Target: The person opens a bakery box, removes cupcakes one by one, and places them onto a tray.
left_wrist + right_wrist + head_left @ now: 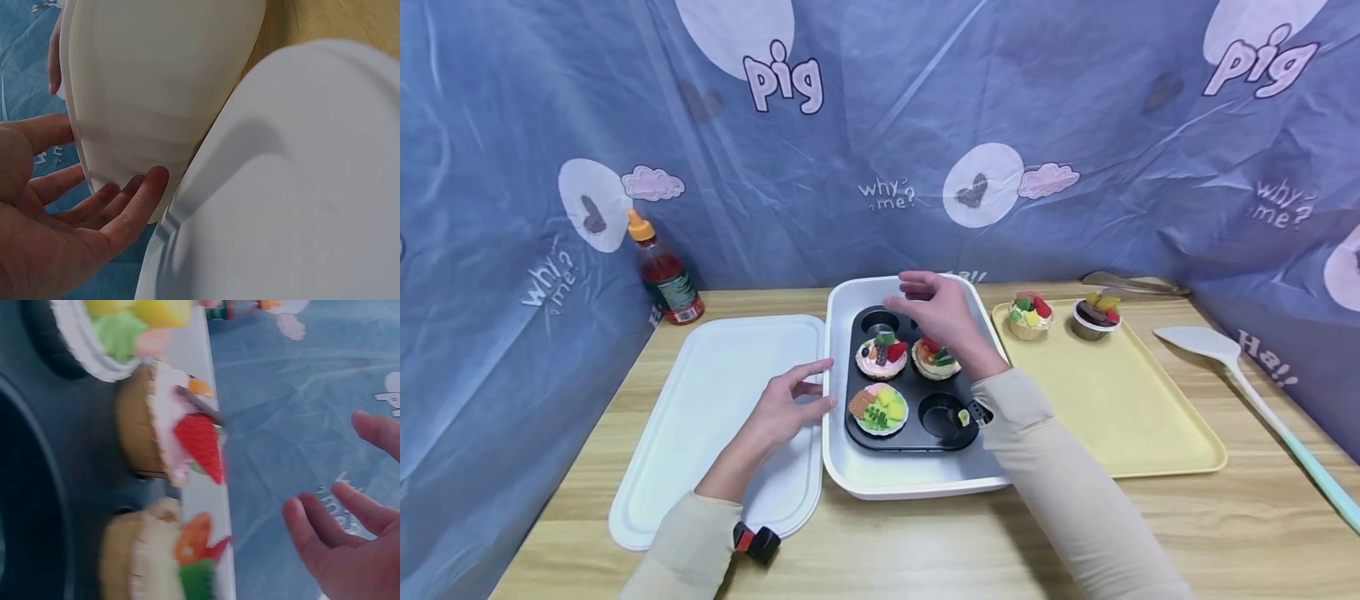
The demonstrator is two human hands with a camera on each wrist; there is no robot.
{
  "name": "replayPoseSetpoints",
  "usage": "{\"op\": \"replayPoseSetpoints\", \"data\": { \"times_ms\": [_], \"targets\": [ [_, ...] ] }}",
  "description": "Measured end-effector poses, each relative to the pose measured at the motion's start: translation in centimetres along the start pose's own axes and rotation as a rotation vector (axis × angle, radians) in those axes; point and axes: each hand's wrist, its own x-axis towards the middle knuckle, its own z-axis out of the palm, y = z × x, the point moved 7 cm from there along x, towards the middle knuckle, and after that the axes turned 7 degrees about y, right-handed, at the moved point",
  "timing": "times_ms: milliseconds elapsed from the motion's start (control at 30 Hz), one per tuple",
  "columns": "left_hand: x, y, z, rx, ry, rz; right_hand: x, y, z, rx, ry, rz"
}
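Observation:
My left hand [782, 408] lies at the left side of a deep white tray [917, 485], its fingertips [159, 178] against or very near the outer wall. It holds nothing. Inside that tray sits a black muffin tin [902, 442]. Three fruit-topped toy cupcakes fill some of its cups: a front-left one [880, 410], a middle-left one [882, 357] and a middle-right one [934, 362]. The front-right cup [942, 417] and back-left cup [878, 322] are bare. Above the tin's back hovers my right hand [936, 312], fingers spread and holding nothing, partly covering the back-right cup.
At right, a yellow tray [1120, 400] bears a pale cupcake [1028, 317] and a chocolate cupcake [1095, 317] near its back edge. A white flat tray [722, 392] lies left. Around them are a sauce bottle [672, 279], a long spoon [1262, 400] and metal utensils [1135, 285].

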Motion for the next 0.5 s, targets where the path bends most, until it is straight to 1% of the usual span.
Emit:
{"op": "replayPoseSetpoints", "data": {
  "times_ms": [100, 300, 500],
  "targets": [
    [0.1, 0.0, 0.1, -0.006, -0.003, -0.006, 0.0, 0.6, 0.6, -0.006, 0.003, -0.003],
    [0.2, 0.0, 0.1, 0.002, -0.003, -0.012, -0.2, 1.6, 1.6, -0.011, -0.021, -0.007],
    [0.3, -0.1, 0.0, 0.010, -0.003, -0.018, -0.4, 2.2, 2.5, -0.068, -0.051, -0.018]
  ]
}}
